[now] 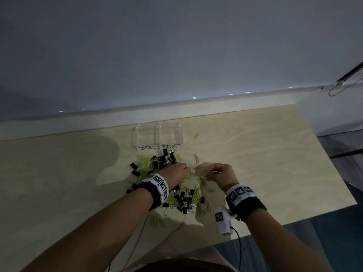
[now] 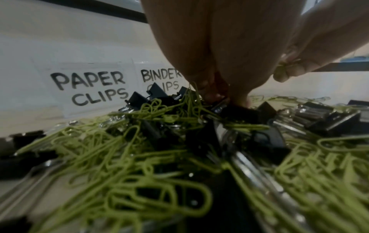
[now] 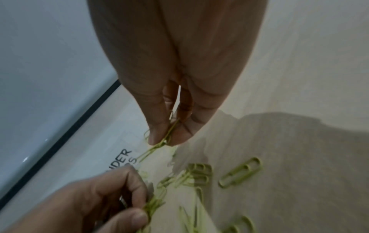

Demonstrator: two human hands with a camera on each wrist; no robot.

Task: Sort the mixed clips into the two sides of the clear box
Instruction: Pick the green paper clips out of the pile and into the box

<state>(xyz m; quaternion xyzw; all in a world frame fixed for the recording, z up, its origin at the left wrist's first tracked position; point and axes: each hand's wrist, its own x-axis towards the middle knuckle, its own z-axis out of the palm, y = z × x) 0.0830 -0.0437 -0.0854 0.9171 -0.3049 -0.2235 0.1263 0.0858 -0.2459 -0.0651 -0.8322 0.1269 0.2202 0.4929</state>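
The right hand (image 3: 169,94) pinches green paper clips (image 3: 157,146) between thumb and fingertips; the left hand (image 1: 176,173) grips a small bunch too; both hover over the mixed pile (image 1: 157,167) just before the clear box (image 1: 159,137), where black binder clips (image 2: 329,119) tangle among green ones.

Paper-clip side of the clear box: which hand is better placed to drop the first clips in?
Probably the right hand: it already pinches green paper clips lifted off the table. The left hand also grips some but sits low in the pile. The clear box looks empty.
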